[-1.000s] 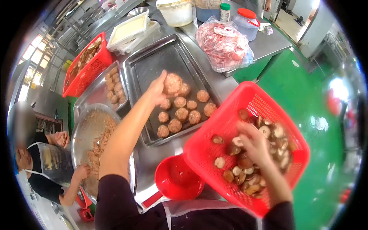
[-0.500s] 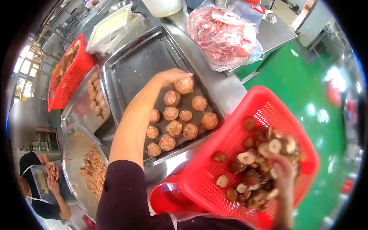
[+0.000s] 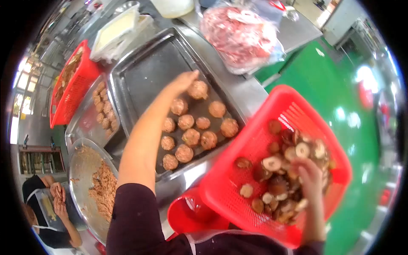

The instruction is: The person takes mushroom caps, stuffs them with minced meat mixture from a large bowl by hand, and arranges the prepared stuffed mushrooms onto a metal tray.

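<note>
My left hand (image 3: pixel 187 80) is over the dark metal tray (image 3: pixel 146 68), its fingers stretched out just above and beside a large meatball (image 3: pixel 198 90). It seems to hold nothing. Several more meatballs (image 3: pixel 191 137) lie in the tray's nearer half. My right hand (image 3: pixel 308 172) reaches down into a red plastic basket (image 3: pixel 227 187) on the right. Its fingertips are among a pile of brown mushrooms (image 3: pixel 278 185), some showing pale cut stem ends. Blur and the mushrooms hide whether the fingers grip one.
At left are a steel bowl of minced filling (image 3: pixel 104 187), a smaller tray of meatballs (image 3: pixel 104 108) and another red basket (image 3: pixel 70 87). Bagged raw meat (image 3: pixel 240 36) lies behind the tray. A red bucket (image 3: pixel 187 214) stands below. A co-worker's hands (image 3: pixel 58 199) are at lower left.
My left hand has drawn back from the large meatball, which shows more fully. The meatball beside it sits slightly farther left. My right hand has shifted up a little within the mushrooms.
</note>
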{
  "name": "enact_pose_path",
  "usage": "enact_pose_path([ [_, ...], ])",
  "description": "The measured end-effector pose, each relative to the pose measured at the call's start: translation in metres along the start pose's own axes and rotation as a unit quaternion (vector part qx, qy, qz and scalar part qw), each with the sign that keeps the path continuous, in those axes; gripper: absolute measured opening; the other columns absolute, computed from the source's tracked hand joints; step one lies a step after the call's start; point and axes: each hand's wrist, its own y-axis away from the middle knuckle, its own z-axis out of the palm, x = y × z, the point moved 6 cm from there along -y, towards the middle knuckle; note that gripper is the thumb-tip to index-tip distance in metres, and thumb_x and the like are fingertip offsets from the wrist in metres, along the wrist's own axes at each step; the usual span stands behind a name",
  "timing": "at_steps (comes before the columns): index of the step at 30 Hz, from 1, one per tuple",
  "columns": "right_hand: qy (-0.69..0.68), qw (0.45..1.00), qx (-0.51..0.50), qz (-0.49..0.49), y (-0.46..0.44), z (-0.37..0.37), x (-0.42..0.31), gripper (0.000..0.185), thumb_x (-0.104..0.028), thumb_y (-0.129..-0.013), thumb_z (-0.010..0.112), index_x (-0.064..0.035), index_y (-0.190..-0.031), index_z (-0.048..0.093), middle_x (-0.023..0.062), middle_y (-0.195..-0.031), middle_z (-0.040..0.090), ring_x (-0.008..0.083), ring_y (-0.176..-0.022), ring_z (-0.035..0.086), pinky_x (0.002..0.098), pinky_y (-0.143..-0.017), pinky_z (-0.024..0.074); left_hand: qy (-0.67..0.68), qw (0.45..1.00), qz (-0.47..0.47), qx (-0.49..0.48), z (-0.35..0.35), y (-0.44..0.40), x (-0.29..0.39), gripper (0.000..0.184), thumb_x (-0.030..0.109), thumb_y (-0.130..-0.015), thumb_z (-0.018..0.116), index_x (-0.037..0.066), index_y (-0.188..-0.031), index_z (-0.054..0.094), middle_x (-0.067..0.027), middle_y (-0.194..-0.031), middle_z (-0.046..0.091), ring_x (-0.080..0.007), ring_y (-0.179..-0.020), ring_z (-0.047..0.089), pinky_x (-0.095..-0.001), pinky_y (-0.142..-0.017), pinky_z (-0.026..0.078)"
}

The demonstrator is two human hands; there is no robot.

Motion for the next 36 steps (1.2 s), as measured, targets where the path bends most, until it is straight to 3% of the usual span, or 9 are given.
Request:
enact_pose_path([
  [4, -0.010, 1.000, 0.008, -0.025, 0.007, 0.002, -0.012, 0.023, 0.002, -0.086, 0.046, 0.0039, -0.107, 0.056, 0.0071, -0.098, 0.061, 0.0123, -0.091, 0.058, 0.0263, -0.083, 0.0460, -0.151, 0.969, 0.104, 0.166, -0.020, 0.041, 0.039, 0.032, 0.031, -0.087, 0.050, 0.006, -0.101, 0.062, -0.0139, -0.097, 0.061, -0.0300, -0.095, 0.056, -0.0370, -0.084, 0.043],
  [8, -0.034, 0.998, -0.017, -0.050, 0.015, 0.010, -0.020, 0.022, 0.001, -0.087, 0.047, 0.0042, -0.106, 0.056, 0.0066, -0.098, 0.061, 0.0128, -0.090, 0.059, 0.0261, -0.081, 0.0461, -0.356, 0.852, 0.381, 0.037, 0.018, 0.092, 0.090, 0.020, 0.016, -0.072, 0.062, 0.008, -0.091, 0.060, -0.0088, -0.096, 0.057, -0.0292, -0.099, 0.051, -0.0393, -0.084, 0.043],
  [11, -0.036, 0.997, -0.031, -0.061, 0.024, 0.011, -0.022, 0.022, 0.000, -0.087, 0.046, 0.0043, -0.107, 0.056, 0.0067, -0.098, 0.062, 0.0133, -0.089, 0.059, 0.0262, -0.081, 0.0462, -0.496, 0.760, 0.419, 0.029, 0.039, 0.095, 0.080, 0.034, 0.007, -0.063, 0.069, 0.012, -0.095, 0.060, -0.0067, -0.110, 0.053, -0.0262, -0.108, 0.047, -0.0378, -0.085, 0.041],
  [14, -0.069, 0.997, -0.019, -0.024, 0.032, 0.003, -0.009, 0.023, 0.000, -0.087, 0.046, 0.0043, -0.108, 0.056, 0.0066, -0.099, 0.062, 0.0130, -0.088, 0.059, 0.0256, -0.080, 0.0463, -0.521, 0.748, 0.409, 0.039, 0.050, 0.083, 0.072, 0.033, 0.007, -0.062, 0.070, 0.011, -0.092, 0.060, -0.0074, -0.109, 0.052, -0.0253, -0.110, 0.045, -0.0374, -0.086, 0.039],
  [18, -0.046, 0.998, 0.016, 0.038, 0.039, -0.012, 0.004, 0.023, 0.000, -0.087, 0.046, 0.0031, -0.108, 0.056, 0.0057, -0.098, 0.062, 0.0105, -0.088, 0.057, 0.0233, -0.079, 0.0458, -0.502, 0.757, 0.417, 0.036, 0.057, 0.073, 0.071, 0.024, 0.007, -0.062, 0.067, 0.008, -0.084, 0.060, -0.0077, -0.093, 0.051, -0.0251, -0.100, 0.048, -0.0369, -0.081, 0.041],
  [24, -0.085, 0.996, 0.022, 0.005, 0.038, -0.004, 0.016, 0.022, -0.001, -0.087, 0.047, 0.0031, -0.107, 0.056, 0.0058, -0.097, 0.062, 0.0107, -0.087, 0.057, 0.0237, -0.079, 0.0456, -0.516, 0.756, 0.402, 0.020, 0.063, 0.063, 0.062, 0.011, 0.007, -0.069, 0.054, 0.006, -0.079, 0.060, -0.0065, -0.082, 0.050, -0.0239, -0.086, 0.050, -0.0347, -0.073, 0.045],
  [30, -0.075, 0.997, 0.033, 0.014, 0.044, -0.007, 0.014, 0.021, -0.001, -0.088, 0.048, 0.0039, -0.107, 0.056, 0.0071, -0.096, 0.062, 0.0117, -0.085, 0.057, 0.0245, -0.079, 0.0461, -0.525, 0.779, 0.342, 0.012, 0.060, 0.064, 0.061, 0.010, 0.012, -0.078, 0.049, 0.005, -0.073, 0.055, -0.0105, -0.085, 0.051, -0.0280, -0.087, 0.056, -0.0422, -0.071, 0.048],
  [33, -0.085, 0.995, 0.041, 0.011, 0.048, -0.008, 0.017, 0.021, -0.002, -0.088, 0.048, 0.0040, -0.107, 0.056, 0.0076, -0.096, 0.062, 0.0123, -0.085, 0.058, 0.0250, -0.078, 0.0466, -0.421, 0.841, 0.325, 0.099, 0.045, 0.055, 0.054, 0.009, 0.007, -0.078, 0.050, 0.004, -0.078, 0.058, -0.0117, -0.087, 0.055, -0.0305, -0.081, 0.057, -0.0400, -0.070, 0.049],
  [36, -0.100, 0.994, 0.048, 0.006, 0.056, -0.011, 0.019, 0.021, -0.002, -0.088, 0.048, 0.0041, -0.107, 0.056, 0.0078, -0.097, 0.062, 0.0127, -0.085, 0.058, 0.0254, -0.079, 0.0468, -0.152, 0.927, 0.258, 0.225, 0.007, 0.035, 0.038, 0.015, 0.002, -0.075, 0.051, 0.004, -0.087, 0.061, -0.0102, -0.086, 0.061, -0.0278, -0.075, 0.059, -0.0368, -0.069, 0.049],
])
